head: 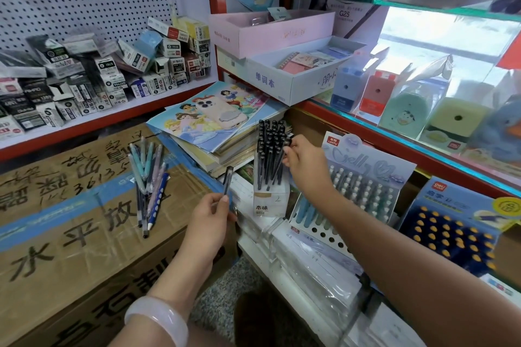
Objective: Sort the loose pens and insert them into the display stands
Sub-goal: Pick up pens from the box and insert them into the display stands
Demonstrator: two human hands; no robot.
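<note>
- Left hand [210,213], a pale bangle [158,318] on its wrist: fingers curled round the lower end of one black pen [227,180], held upright just beyond the carton's right edge.
- Carton [70,234]: a loose bunch of pens [148,177], pastel and blue, lies fanned near its middle, tips toward the near edge.
- Right hand [303,162]: reaches to the black stand [270,175]; fingers pinch the top of a dark pen at the stand's right side. Whether that pen is seated in a slot cannot be told.
- Black stand: packed with upright black pens, on the low shelf between the carton and the jelly stand [358,186].
- Jelly stand: rows of pale pens, several front holes unfilled.
- Far: book pile [203,124] carrying a phone [222,113].
</note>
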